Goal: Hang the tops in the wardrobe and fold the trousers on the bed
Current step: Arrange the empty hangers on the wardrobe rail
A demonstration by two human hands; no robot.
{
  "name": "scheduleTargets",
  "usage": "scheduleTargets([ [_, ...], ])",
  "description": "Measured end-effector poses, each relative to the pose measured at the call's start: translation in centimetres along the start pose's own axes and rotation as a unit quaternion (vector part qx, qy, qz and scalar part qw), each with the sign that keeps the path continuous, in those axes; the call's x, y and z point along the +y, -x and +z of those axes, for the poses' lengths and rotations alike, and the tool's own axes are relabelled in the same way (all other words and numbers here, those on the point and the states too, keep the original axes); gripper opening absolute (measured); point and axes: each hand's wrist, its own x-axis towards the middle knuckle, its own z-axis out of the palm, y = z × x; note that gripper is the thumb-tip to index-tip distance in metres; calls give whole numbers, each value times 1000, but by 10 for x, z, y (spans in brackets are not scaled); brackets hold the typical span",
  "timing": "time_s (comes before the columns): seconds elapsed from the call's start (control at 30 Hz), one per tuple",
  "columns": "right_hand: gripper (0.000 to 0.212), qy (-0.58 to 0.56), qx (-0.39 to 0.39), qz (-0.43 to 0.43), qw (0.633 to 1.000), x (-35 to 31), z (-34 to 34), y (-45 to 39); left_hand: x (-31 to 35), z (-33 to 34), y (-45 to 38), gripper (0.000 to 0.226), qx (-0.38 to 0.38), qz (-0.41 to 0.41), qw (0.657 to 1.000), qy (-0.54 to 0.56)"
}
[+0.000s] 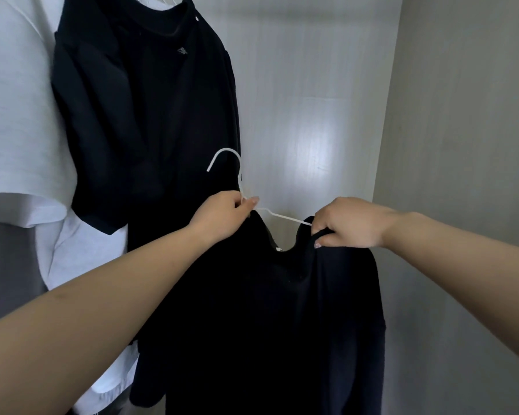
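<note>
I hold a black top (270, 319) on a thin white wire hanger (285, 218) in front of the wardrobe interior. My left hand (222, 215) pinches the hanger at the base of its hook, by the left side of the collar. My right hand (351, 223) grips the right side of the collar together with the hanger's arm. The hook points up and to the left, free of any rail. The top hangs down between my arms.
Another black top (150, 121) hangs on a white hanger at the upper left. A white top (15, 115) hangs left of it. The wardrobe's white back panel (312, 115) and grey side wall (462, 145) lie behind and to the right.
</note>
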Motion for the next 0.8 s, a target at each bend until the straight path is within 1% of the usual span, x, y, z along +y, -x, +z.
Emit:
scheduleTargets([
  [0.1,25,13,7,1,1000,6,-2,8,-4,-8,1,44,20,23,998,-55],
  [0.2,24,5,27,13,1000,10,-4,14,-12,-18,2,39,48,17,994,-95],
  [0.3,22,-10,41,31,999,16,-5,23,-23,-25,1,34,32,30,982,-185],
  [0.33,20,-28,48,41,998,18,-5,27,-29,-28,1,35,29,24,980,-195],
  [0.4,17,-53,57,60,995,24,-7,33,-38,-32,1,44,37,6,980,-194],
  [0.47,18,-45,40,69,996,28,-8,35,-42,-34,1,57,39,-13,977,-208],
  [0.53,18,-30,22,69,997,28,-8,36,-39,-36,1,73,19,-42,970,-238],
  [0.57,18,-31,34,72,996,27,-8,37,-38,-37,0,83,3,-57,967,-249],
  [0.6,20,-41,61,78,994,27,-8,39,-36,-39,-2,91,-13,-72,965,-253],
  [0.63,26,-66,92,91,989,26,-10,41,-35,-40,-4,93,-24,-91,965,-245],
  [0.7,44,-140,137,127,972,21,-19,44,-31,-43,-8,88,-38,-133,969,-205],
  [0.73,53,-175,131,143,965,18,-25,46,-29,-43,-9,83,-43,-148,972,-180],
  [0.77,54,-211,104,154,960,14,-31,47,-28,-42,-11,79,-49,-155,975,-150],
  [0.8,46,-253,67,153,953,12,-35,49,-25,-41,-13,77,-57,-156,980,-112],
])
